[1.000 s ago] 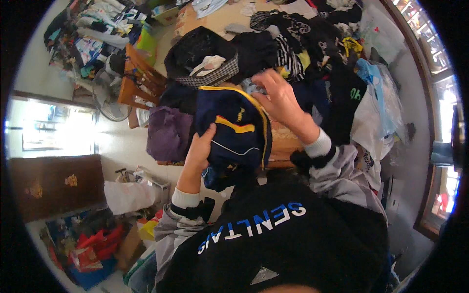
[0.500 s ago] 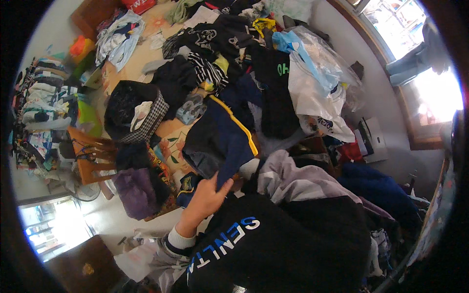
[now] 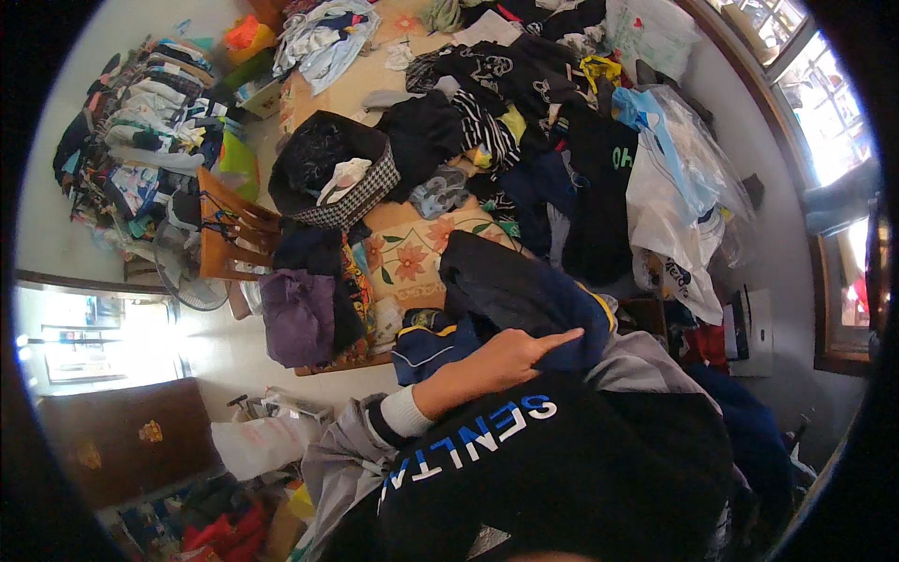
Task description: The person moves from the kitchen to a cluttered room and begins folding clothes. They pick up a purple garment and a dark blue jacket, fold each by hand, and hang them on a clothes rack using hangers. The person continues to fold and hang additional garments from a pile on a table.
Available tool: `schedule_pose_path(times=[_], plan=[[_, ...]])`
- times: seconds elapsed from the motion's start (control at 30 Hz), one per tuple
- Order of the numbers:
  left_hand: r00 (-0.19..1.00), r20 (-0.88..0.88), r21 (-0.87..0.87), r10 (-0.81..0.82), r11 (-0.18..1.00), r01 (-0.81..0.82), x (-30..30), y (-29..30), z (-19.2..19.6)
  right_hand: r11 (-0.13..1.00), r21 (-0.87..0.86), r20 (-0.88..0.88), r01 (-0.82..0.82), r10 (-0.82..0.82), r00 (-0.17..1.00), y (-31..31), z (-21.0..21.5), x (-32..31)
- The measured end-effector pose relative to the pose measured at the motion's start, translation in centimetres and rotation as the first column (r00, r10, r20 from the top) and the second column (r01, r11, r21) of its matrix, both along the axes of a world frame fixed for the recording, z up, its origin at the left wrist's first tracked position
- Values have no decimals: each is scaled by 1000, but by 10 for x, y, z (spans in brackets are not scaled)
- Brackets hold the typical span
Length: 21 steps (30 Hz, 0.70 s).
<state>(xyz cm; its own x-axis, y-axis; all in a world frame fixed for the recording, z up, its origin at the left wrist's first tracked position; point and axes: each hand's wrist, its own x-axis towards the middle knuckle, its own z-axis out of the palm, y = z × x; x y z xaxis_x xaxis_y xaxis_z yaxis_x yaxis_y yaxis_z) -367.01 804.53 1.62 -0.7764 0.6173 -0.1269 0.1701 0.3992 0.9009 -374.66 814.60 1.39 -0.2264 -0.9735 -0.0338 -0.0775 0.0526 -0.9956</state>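
Observation:
My left hand (image 3: 496, 363) reaches across my front from the lower left, its wrist in a white cuff. One finger or the thumb stretches out along a navy garment (image 3: 562, 309) with yellow trim and a dark grey section. The remaining fingers curl down at the cloth and are partly hidden; they seem to grip it. The garment lies doubled over at the near edge of the bed. A grey right sleeve (image 3: 646, 363) comes in beside it, but the right hand is hidden. Another navy piece (image 3: 433, 354) with yellow and white lines lies left of the garment.
A floral bed (image 3: 407, 267) holds heaped dark clothes (image 3: 501, 70). A houndstooth-trimmed box (image 3: 365, 195) stands at its left, near a purple cloth bundle (image 3: 298, 318) and a wooden chair (image 3: 239, 229). White plastic bags (image 3: 670, 229) lie at the right; a fan (image 3: 192, 272) stands left.
The navy garment has been doubled over, with its dark grey side now showing. My left hand has moved right across it. The view has turned, shifting the room rightward.

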Motion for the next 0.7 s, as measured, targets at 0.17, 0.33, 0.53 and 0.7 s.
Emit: schedule_pose_path(times=[0.17, 0.33, 0.53, 0.7], plan=[[997, 59, 92, 50, 994, -56, -7, 1, 11, 999, 49, 102, 16, -21, 995, 25, -7, -6], [863, 17, -18, 504, 863, -504, -6, -28, -1, 927, 353, 340, 125, -252, 906, 17, -62, -29], [518, 559, 275, 647, 444, -853, -7, -81, -14, 763, 644, 6, 60, -83, 997, 20, -130, -33], [727, -183, -120, 662, 719, -685, 20, -82, -1, 997, 37, -171, -61, 67, 983, 0, -99, -19]])
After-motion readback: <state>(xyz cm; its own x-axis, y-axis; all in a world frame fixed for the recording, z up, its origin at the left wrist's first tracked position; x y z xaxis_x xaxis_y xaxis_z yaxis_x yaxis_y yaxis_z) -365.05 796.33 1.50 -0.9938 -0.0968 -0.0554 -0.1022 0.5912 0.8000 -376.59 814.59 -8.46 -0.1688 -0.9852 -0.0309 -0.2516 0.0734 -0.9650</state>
